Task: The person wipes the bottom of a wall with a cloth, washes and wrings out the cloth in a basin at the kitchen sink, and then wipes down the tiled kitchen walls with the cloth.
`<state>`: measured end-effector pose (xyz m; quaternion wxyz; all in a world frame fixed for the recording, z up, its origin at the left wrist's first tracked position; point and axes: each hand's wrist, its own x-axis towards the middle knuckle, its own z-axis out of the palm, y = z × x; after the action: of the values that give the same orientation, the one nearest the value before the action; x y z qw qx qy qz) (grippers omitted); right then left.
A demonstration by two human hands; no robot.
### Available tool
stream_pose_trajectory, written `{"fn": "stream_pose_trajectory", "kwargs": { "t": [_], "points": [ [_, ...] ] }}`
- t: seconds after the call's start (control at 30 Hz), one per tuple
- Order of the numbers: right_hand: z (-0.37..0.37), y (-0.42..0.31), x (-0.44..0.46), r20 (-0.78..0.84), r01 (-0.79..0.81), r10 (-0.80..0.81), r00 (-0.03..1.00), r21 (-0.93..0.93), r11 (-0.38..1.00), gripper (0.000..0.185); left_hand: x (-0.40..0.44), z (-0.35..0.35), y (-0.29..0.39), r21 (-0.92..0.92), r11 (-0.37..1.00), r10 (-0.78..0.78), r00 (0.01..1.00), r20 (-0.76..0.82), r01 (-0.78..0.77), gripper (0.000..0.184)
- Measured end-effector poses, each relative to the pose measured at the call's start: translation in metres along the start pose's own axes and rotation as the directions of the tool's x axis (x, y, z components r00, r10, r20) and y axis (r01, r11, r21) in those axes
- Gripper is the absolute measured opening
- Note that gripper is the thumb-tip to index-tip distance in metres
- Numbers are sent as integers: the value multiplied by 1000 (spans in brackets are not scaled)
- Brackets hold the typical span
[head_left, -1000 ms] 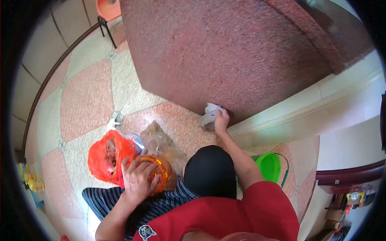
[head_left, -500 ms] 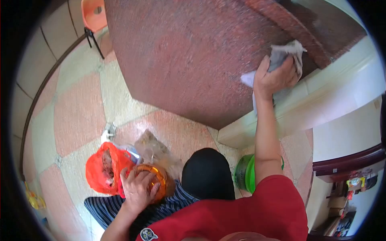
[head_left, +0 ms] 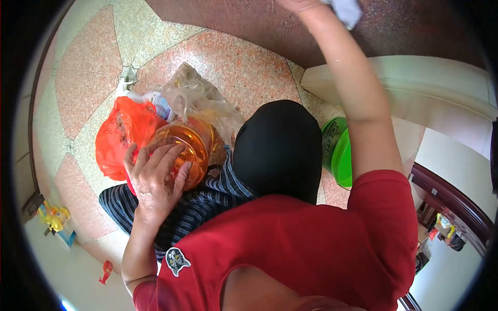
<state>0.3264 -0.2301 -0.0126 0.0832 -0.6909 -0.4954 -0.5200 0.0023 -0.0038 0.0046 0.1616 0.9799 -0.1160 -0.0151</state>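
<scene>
Right hand cropped at view's top, can't tell grip; 1 cloth beside it, at stone panel. Left hand loosely spread on 1 amber container. 1 red bag, 1 green bucket.

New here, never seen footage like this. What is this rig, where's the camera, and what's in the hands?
No machine here: these are a person's bare hands. One camera, worn on the head, looks forward and down, so the lap appears below. The left hand rests on a see-through amber container. The right hand is mostly cut off by the top edge; a pale cloth shows beside it, against a speckled reddish panel, but the grip is hidden. On the tiled floor are a red bag, a white bottle, a clear bag and a green bucket.
</scene>
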Motion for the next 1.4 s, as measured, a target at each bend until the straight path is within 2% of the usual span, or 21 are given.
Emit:
{"fn": "stream_pose_trajectory", "kwargs": {
  "t": [0.03,0.13,0.2,0.3,0.4,0.47,0.53,0.63,0.67,0.73,0.77,0.87,1.07,1.1,1.2,1.27,1.3,1.33,1.37,1.4],
  "points": [
    [20,-10,-25,12,-1,-1,1000,117,993,31,0,-1,0,2,1000,-2,1000,5,2,29],
    [59,-39,-102,223,21,-103,969,342,939,42,-1,1,-1,16,1000,-13,1000,9,13,28],
    [54,-63,-132,296,-87,-14,955,326,941,47,2,1,-1,12,1000,-16,1000,8,16,27],
    [79,-92,-198,345,-223,79,935,401,889,52,3,2,-2,25,1000,-11,1000,7,11,27],
    [49,-126,-226,510,-471,275,815,304,828,53,5,3,-1,40,999,-11,1000,5,11,28],
    [12,-155,-237,690,-703,459,559,101,704,53,4,4,0,49,999,-20,1000,17,19,28],
    [-10,-192,-265,703,-889,638,314,-18,458,51,3,3,1,62,998,-30,999,25,28,29],
    [-27,-225,-295,697,-999,716,-31,5,-48,43,3,3,2,58,998,-31,999,23,30,29],
    [-37,-227,-295,710,-965,691,-138,62,-256,41,3,3,3,59,998,-32,999,28,30,29],
    [-62,-211,-250,747,-763,582,-321,160,-627,36,3,4,2,65,998,-27,999,37,25,29],
    [-73,-198,-222,737,-697,590,-331,231,-679,35,2,3,3,71,997,-22,999,40,19,29],
    [-91,-163,-177,743,-568,618,-257,401,-718,35,3,3,5,83,997,-10,999,36,7,29],
    [-108,-111,-130,619,-265,784,-43,749,-607,37,1,4,4,75,997,-32,999,25,30,28],
    [-106,-109,-139,608,-237,792,-64,761,-603,36,1,4,4,77,997,-33,999,21,31,29],
    [-93,-118,-188,545,-427,805,-233,686,-589,36,1,4,3,73,997,-25,1000,12,24,29],
    [-84,-142,-243,474,-600,768,-430,486,-636,36,0,5,3,71,997,-24,1000,5,24,29],
    [-84,-154,-259,409,-721,797,-443,365,-588,37,-1,5,3,71,997,-25,1000,3,24,29],
    [-84,-165,-272,343,-816,829,-443,228,-531,37,-1,5,4,71,997,-23,1000,1,23,29],
    [-84,-175,-286,314,-935,896,-314,63,-350,37,-1,5,4,69,997,-25,1000,1,25,28],
    [-85,-184,-291,309,-983,935,-174,-107,-148,38,0,5,4,71,997,-25,1000,2,25,28]
  ]
}}
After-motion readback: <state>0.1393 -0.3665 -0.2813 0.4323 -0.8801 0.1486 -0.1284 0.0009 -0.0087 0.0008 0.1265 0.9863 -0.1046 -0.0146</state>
